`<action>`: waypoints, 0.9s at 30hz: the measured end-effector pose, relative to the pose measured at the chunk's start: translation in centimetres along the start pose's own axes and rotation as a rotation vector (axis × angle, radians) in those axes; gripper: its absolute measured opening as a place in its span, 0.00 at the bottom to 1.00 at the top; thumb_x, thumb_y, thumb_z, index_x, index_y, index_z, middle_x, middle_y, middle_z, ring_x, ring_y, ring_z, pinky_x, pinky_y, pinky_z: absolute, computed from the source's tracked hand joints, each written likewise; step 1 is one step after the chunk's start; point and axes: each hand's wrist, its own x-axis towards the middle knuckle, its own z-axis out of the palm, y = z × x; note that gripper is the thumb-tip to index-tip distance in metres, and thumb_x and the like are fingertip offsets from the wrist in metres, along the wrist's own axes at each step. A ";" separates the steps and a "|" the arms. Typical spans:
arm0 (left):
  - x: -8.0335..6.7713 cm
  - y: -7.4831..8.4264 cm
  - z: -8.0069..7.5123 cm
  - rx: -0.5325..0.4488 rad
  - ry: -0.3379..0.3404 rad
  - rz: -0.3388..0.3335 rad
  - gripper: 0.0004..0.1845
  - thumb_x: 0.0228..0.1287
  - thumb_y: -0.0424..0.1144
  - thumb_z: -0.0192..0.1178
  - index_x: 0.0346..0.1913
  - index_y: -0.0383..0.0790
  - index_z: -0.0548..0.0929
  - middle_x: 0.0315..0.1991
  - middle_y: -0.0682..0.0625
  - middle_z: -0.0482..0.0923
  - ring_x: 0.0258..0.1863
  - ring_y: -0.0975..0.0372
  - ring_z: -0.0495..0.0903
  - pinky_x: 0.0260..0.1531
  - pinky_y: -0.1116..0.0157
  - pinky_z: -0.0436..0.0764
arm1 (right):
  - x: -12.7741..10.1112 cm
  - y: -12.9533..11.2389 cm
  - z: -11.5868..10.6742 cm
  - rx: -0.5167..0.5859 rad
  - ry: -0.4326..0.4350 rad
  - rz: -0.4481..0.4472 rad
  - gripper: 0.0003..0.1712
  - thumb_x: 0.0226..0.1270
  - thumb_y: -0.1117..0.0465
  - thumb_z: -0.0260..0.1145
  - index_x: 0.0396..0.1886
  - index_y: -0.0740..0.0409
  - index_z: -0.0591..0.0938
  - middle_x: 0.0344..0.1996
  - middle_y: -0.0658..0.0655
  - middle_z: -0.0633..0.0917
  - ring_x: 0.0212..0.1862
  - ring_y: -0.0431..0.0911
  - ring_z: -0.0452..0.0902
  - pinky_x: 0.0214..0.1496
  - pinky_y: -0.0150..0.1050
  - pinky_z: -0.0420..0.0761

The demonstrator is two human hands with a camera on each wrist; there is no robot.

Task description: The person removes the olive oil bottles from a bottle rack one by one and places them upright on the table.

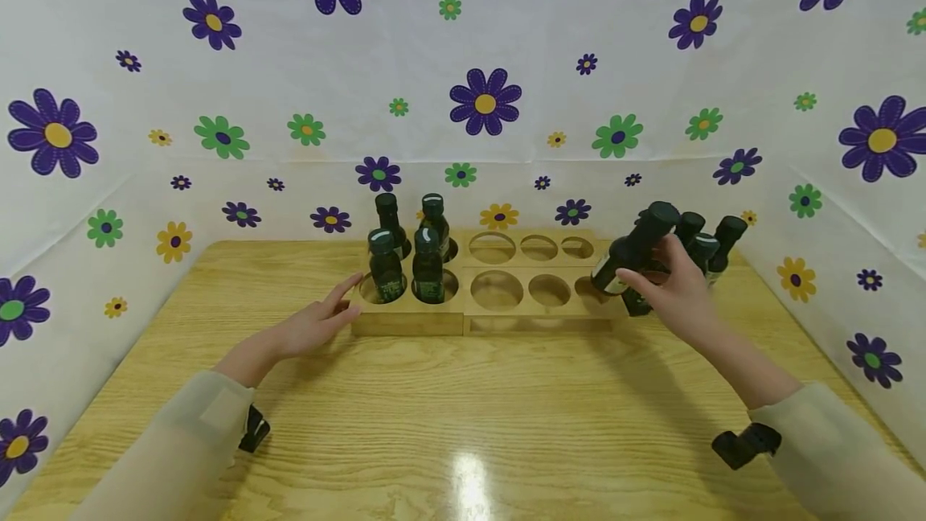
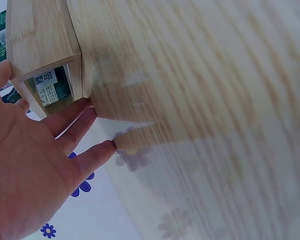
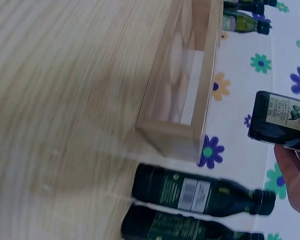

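My right hand: fingers curled round a dark green glass bottle with a black cap, which I hold lifted and tilted, cap up and to the right, just off the right end of the rack.
My left hand: fingers straight and loosely spread, holding nothing; the fingertips touch the front left corner of the rack.
Rack: a pale wooden tray with round holes in two rows, lying towards the far edge of the light wooden table, about midway between its left and right edges.
Bottles in rack: four dark green bottles stand upright in the four leftmost holes, two in front and two behind.
Holes to their right: bare round openings in both rows.
Loose bottles: a cluster of the same dark bottles stands near the table's far right corner, just behind my right hand.
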 end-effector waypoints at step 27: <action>0.1 -0.2 0.0 -0.002 0.007 0.003 0.37 0.78 0.58 0.37 0.78 0.49 0.37 0.69 0.22 0.52 0.68 0.33 0.55 0.63 0.36 0.52 | -5.3 7.0 -8.5 -0.156 -0.040 0.164 0.31 0.68 0.62 0.66 0.62 0.71 0.62 0.50 0.59 0.71 0.50 0.39 0.72 0.38 0.13 0.69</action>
